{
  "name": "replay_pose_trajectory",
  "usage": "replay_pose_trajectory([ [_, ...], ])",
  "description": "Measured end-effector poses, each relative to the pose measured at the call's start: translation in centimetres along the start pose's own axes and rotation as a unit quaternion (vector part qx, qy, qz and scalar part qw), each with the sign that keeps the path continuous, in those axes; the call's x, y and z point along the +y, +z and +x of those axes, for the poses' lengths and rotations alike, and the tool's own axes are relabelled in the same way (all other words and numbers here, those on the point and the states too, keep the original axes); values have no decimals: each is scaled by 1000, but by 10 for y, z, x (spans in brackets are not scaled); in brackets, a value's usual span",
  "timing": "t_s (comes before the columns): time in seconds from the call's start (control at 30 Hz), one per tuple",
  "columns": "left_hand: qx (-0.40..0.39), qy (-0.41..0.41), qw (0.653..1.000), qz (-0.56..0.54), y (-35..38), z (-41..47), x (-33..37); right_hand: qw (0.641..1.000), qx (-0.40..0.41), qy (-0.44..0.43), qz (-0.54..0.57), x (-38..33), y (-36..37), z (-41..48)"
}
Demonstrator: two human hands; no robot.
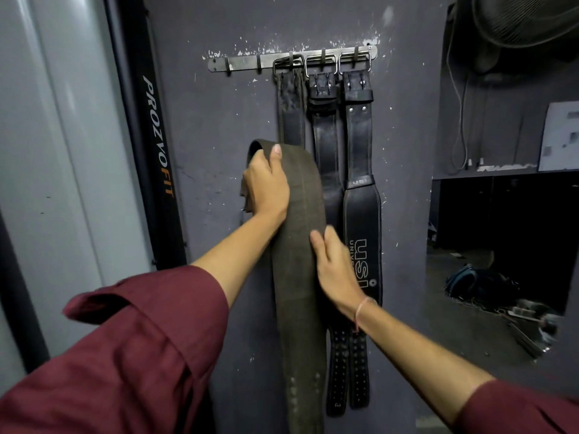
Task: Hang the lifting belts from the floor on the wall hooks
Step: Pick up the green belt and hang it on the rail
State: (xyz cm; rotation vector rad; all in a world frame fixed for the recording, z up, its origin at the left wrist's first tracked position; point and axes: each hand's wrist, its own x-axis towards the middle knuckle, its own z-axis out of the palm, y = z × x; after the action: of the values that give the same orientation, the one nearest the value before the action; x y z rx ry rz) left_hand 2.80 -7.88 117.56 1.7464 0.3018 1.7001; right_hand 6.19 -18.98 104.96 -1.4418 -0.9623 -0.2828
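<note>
A wide, worn brown lifting belt (297, 277) droops in front of the dark wall, folded over at its top. My left hand (266, 186) grips that folded top end. Lower down, my right hand (336, 269) holds the belt's right edge. Above them a metal hook rail (250, 61) is screwed to the wall. Its three right hooks carry black belts by their buckles: a plain one (291, 117), a middle one (326, 136) and one printed USI (362, 220). The two left hooks (228, 68) are bare.
A black machine upright marked PROZVOFIT (156, 136) stands just left of the wall panel, beside a grey surface (62, 151). At the right an opening shows a floor with a dark bag and clutter (488, 286). A fan (526, 20) hangs at top right.
</note>
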Motion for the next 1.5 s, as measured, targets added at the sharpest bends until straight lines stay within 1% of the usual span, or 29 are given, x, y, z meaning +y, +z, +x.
replay_pose_trajectory([
  [0.07,14,-19,1000,8,-3,3,-3,998,-39,45,-1,23,2,-23],
  [0.13,16,-27,999,8,-5,2,-9,995,-68,70,5,43,5,-49],
  [0.27,15,-30,999,12,-11,-1,-18,987,-94,122,44,52,11,-67],
  [0.37,18,-27,999,15,-13,1,-12,987,-54,135,63,32,19,-35],
  [0.47,-4,-11,1000,13,-14,-8,-7,995,0,62,77,-11,18,18],
  [0.53,-16,-6,1000,11,-16,-18,-7,996,15,51,77,-46,11,53],
  [0.6,-16,-10,1000,3,-19,-28,-8,992,11,80,95,-67,4,86],
  [0.7,-23,-7,999,-24,-24,-43,-10,968,-40,178,175,-83,-4,107],
  [0.73,-27,2,999,-31,-26,-49,-11,964,-47,190,183,-87,-5,107],
  [0.77,-33,10,999,-40,-28,-56,-13,964,-40,186,186,-89,-5,109],
  [0.87,-63,14,997,-48,-32,-88,-31,970,18,139,200,-95,-1,114],
  [1.0,-122,-43,992,8,-39,-140,-66,974,67,99,194,-110,-2,128],
  [1.1,-155,-48,987,-17,-42,-150,-78,976,87,79,181,-109,-7,134],
  [1.2,-204,-79,974,-58,-46,-144,-70,975,79,68,194,-98,-12,126],
  [1.23,-212,-101,970,-57,-43,-136,-67,976,79,59,196,-92,-14,123],
  [1.27,-212,-136,966,-60,-41,-126,-58,976,80,49,196,-87,-15,118],
  [1.3,-211,-194,955,-76,-39,-111,-47,977,76,40,195,-82,-15,112],
  [1.33,-227,-265,929,-127,-37,-94,-35,979,71,34,191,-77,-14,105],
  [1.37,-249,-327,890,-200,-37,-76,-22,980,64,31,187,-73,-12,97],
  [1.4,-258,-365,856,-259,-39,-60,-11,981,54,29,184,-68,-10,89],
  [1.43,-268,-376,839,-288,-41,-45,-1,982,44,28,184,-63,-9,83],
  [1.5,-305,-366,840,-260,-42,-22,8,982,26,29,185,-57,-8,72],
])
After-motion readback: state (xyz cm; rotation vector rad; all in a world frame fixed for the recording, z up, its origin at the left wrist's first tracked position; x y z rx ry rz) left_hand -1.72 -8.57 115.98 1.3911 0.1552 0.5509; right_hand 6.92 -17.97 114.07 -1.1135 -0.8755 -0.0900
